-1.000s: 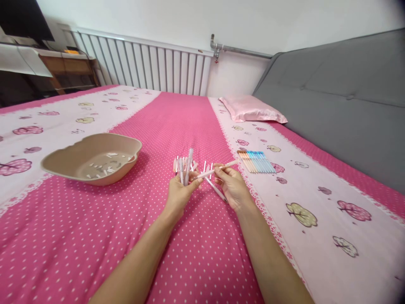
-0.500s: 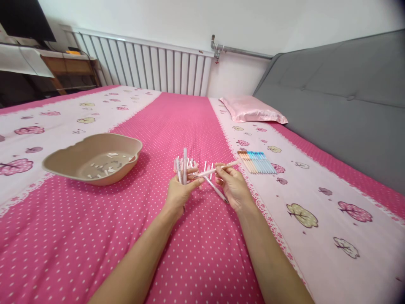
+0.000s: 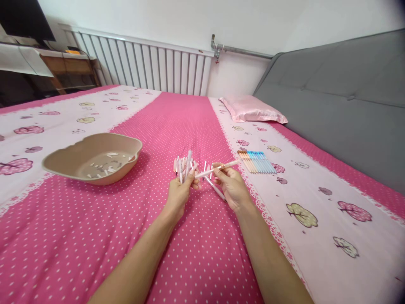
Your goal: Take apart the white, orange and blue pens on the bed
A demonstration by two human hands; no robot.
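My left hand point(image 3: 178, 195) is closed around pale pens point(image 3: 189, 162), which stick up past its thumb. Thumb and fingers of my right hand point(image 3: 232, 185) pinch a light pink pen point(image 3: 207, 172), slanting up to the right with its lower end close to my left fingers. Below it, a white pen point(image 3: 217, 190) slopes toward my right hand. More pale pink and white pens point(image 3: 205, 165) lie on the bed behind both hands, partly hidden by them. To the right is a neat row of orange and blue pens point(image 3: 257, 162).
On the left of the pink dotted bedspread point(image 3: 133, 236) sits a beige basin point(image 3: 91, 152) with small white and grey pieces inside. A pink pillow point(image 3: 253, 109) rests near the grey headboard point(image 3: 335, 76). Beyond the bed stands a white radiator point(image 3: 142, 63).
My left thumb has drawn back from the right-hand pen and now presses up against the held pens, which lean more to the right. My right hand has shifted slightly left.
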